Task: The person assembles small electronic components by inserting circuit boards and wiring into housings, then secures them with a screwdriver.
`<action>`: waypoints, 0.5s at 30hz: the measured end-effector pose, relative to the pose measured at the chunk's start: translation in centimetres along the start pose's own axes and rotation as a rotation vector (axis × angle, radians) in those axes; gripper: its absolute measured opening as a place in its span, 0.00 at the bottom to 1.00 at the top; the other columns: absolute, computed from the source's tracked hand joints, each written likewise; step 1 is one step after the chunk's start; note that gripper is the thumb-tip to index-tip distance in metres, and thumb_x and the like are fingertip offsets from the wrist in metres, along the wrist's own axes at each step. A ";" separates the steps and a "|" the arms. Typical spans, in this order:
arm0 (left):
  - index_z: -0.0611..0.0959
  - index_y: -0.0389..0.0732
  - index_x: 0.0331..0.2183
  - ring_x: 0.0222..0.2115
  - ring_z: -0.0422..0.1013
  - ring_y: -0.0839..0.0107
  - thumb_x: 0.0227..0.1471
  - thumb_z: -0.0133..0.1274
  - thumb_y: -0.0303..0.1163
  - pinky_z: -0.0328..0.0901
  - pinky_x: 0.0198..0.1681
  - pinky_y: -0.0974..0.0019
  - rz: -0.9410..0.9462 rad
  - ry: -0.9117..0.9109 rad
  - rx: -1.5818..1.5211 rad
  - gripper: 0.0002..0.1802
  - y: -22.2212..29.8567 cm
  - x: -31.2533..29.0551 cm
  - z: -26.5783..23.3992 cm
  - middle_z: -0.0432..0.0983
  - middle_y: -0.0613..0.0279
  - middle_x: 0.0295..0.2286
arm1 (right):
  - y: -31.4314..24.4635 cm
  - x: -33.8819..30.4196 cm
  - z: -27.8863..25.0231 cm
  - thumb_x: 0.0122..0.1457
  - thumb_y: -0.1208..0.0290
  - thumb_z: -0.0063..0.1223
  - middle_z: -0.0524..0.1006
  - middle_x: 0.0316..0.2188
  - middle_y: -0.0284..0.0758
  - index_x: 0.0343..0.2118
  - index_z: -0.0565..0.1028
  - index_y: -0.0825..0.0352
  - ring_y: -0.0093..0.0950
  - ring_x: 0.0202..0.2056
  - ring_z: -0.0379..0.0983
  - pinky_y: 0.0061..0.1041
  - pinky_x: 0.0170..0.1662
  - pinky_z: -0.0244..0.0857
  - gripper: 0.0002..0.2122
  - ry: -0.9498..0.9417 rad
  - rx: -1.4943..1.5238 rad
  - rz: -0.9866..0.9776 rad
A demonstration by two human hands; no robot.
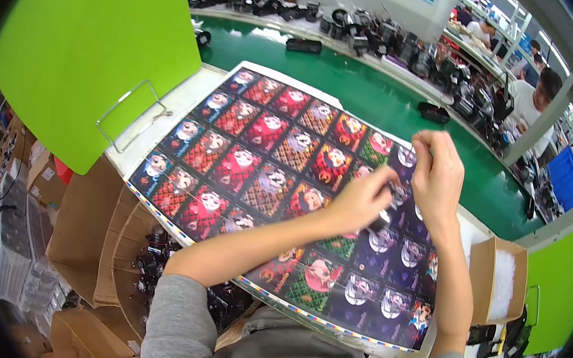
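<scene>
A large printed sheet (268, 187) with a grid of colourful cartoon-character pictures lies across the work surface in front of me. My left hand (361, 201) is over the right part of the sheet, its fingers curled closed. Something small, dark and shiny shows blurred just below those fingers, too unclear to name. Higher and further right, my right hand (438, 176) is raised near the sheet's far right edge. Its thumb and fingertips are pinched together, and whatever is between them is hidden or too small to make out.
Beyond the sheet runs a green conveyor belt (378, 84) with black parts on it and more heaped along its far side. Green panels (105, 51) stand at both sides. Cardboard boxes (88, 236) sit at lower left, another box (484, 277) at right. Co-workers (539, 100) sit beyond.
</scene>
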State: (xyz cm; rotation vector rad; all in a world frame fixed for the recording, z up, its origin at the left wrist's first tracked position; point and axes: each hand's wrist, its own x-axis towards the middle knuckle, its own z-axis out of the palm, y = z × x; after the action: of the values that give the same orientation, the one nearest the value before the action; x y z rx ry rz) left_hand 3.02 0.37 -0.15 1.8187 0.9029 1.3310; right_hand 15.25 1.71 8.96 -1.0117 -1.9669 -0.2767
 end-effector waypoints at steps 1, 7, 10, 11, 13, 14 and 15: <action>0.69 0.35 0.36 0.24 0.70 0.55 0.47 0.43 0.26 0.62 0.28 0.60 0.083 -0.012 0.034 0.11 0.8 -0.4 0.0 0.71 0.48 0.25 | -0.5 -0.3 0.0 0.52 0.78 0.49 0.71 0.25 0.39 0.28 0.69 0.67 0.41 0.27 0.70 0.34 0.28 0.63 0.02 0.007 0.016 0.017; 0.72 0.37 0.41 0.28 0.70 0.65 0.41 0.52 0.31 0.64 0.36 0.65 -0.048 -0.027 0.066 0.21 0.7 0.2 -1.8 0.72 0.56 0.26 | 1.6 -1.0 -0.2 0.53 0.78 0.48 0.72 0.23 0.39 0.28 0.70 0.71 0.31 0.23 0.69 0.27 0.26 0.62 0.02 0.046 0.203 0.238; 0.74 0.38 0.41 0.26 0.69 0.71 0.41 0.53 0.30 0.64 0.33 0.67 0.036 0.008 0.083 0.21 0.0 0.7 -2.1 0.73 0.60 0.25 | 2.1 -0.7 -0.1 0.55 0.76 0.48 0.72 0.22 0.38 0.27 0.71 0.72 0.27 0.22 0.67 0.24 0.25 0.60 0.05 0.025 0.289 0.356; 0.75 0.38 0.40 0.25 0.68 0.74 0.41 0.53 0.30 0.63 0.31 0.69 -0.024 -0.040 0.071 0.20 -0.1 0.6 -2.2 0.73 0.61 0.25 | 2.2 -0.8 0.2 0.55 0.75 0.48 0.72 0.22 0.38 0.28 0.71 0.72 0.27 0.22 0.67 0.24 0.25 0.60 0.05 0.022 0.287 0.334; 0.77 0.37 0.38 0.23 0.65 0.81 0.43 0.52 0.28 0.61 0.28 0.73 -0.039 -0.094 0.065 0.16 0.5 0.7 -2.4 0.73 0.65 0.23 | 2.6 -0.8 0.4 0.55 0.75 0.48 0.72 0.22 0.37 0.28 0.71 0.72 0.25 0.22 0.67 0.23 0.25 0.60 0.05 0.003 0.266 0.326; 0.77 0.37 0.38 0.23 0.65 0.81 0.43 0.52 0.28 0.61 0.28 0.73 -0.039 -0.096 0.068 0.16 0.5 0.7 -2.4 0.73 0.65 0.23 | 2.8 -0.8 0.5 0.55 0.75 0.48 0.72 0.22 0.37 0.28 0.71 0.72 0.25 0.22 0.67 0.23 0.25 0.60 0.05 0.005 0.269 0.327; 0.77 0.37 0.38 0.23 0.65 0.81 0.43 0.52 0.27 0.61 0.27 0.73 -0.042 -0.086 0.045 0.15 0.5 0.7 -2.4 0.73 0.65 0.23 | 3.0 -0.9 0.7 0.55 0.75 0.48 0.72 0.22 0.36 0.29 0.71 0.72 0.23 0.22 0.67 0.23 0.24 0.60 0.05 -0.005 0.316 0.354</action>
State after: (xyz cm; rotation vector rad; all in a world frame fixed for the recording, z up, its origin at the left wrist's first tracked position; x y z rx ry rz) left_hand 0.97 1.05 1.16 1.8664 0.9269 1.2054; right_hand 17.34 3.53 7.26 -1.1229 -1.7271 0.2258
